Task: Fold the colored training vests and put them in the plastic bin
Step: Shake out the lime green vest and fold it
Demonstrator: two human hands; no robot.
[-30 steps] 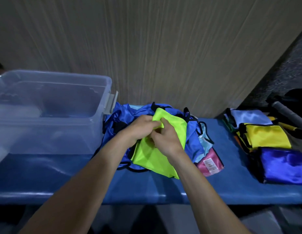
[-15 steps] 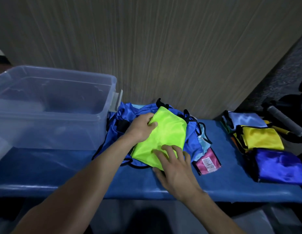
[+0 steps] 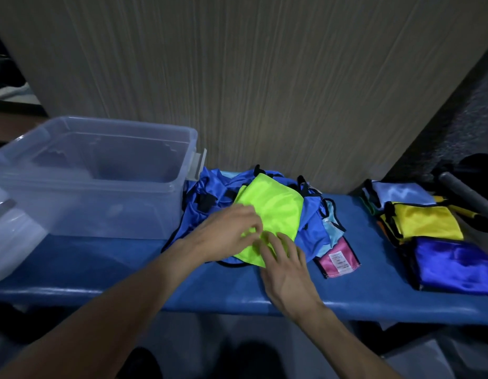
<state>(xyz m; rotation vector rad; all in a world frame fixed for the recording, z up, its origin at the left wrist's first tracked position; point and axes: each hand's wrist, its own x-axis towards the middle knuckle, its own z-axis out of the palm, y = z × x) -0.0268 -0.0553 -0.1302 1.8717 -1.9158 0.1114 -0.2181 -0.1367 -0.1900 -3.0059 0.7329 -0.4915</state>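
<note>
Head view: the neon-green vest, folded, lies atop a heap of blue vests on the blue bench. Left hand rests at the vest's 8 o'clock edge; its blurred fingers leave the grip undeterminable. Right hand, fingers straight, presses the 6 o'clock corner. The clear plastic bin stands at 9 o'clock of the heap; folded yellow vest at 3 o'clock.
</note>
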